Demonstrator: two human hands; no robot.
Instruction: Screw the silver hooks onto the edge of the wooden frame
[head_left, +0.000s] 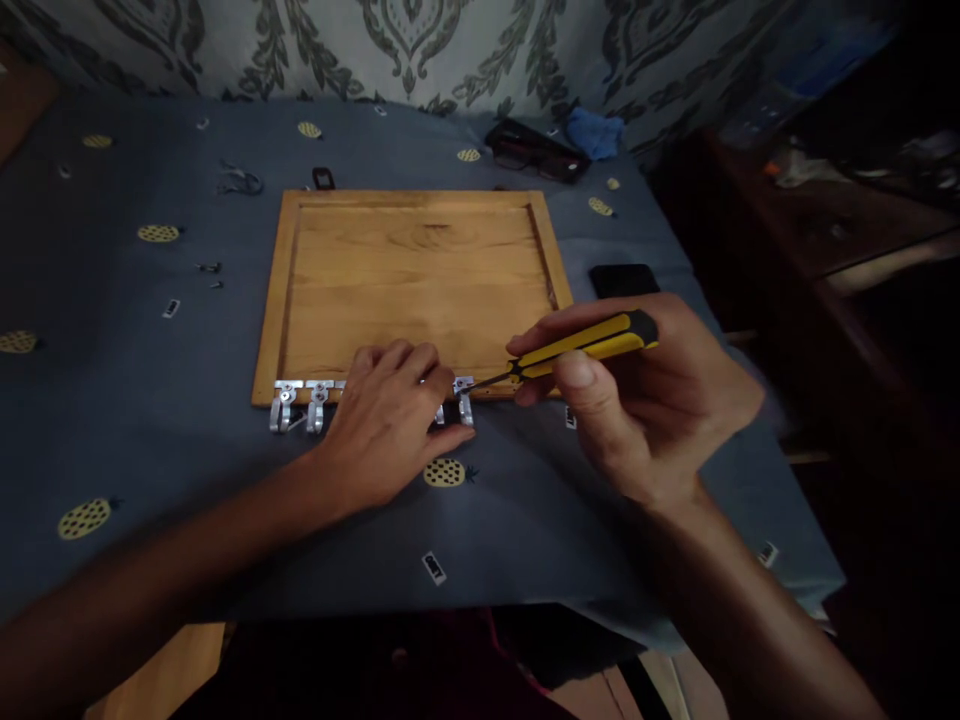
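Note:
A wooden panel (pixel 420 290) with a raised frame lies flat on the table. Along its near edge runs a silver metal hook rail (pixel 319 386), its hooks hanging over the edge. My left hand (pixel 390 415) presses on the rail with curled fingers and covers its middle, the thumb beside the rightmost hook (pixel 466 406). Pinched in my right hand (pixel 637 410) is a yellow and black screwdriver (pixel 577 345). Its shaft slants down to the left, and the tip is at the rail's right end, by a screw there.
Small screws (pixel 210 268) and grey pliers (pixel 240 180) lie left of the panel. Behind it sits a small black square piece (pixel 322 178). A black phone (pixel 624 281) is at the right, with dark glasses (pixel 536 152) and a blue cloth (pixel 595 133) farther back.

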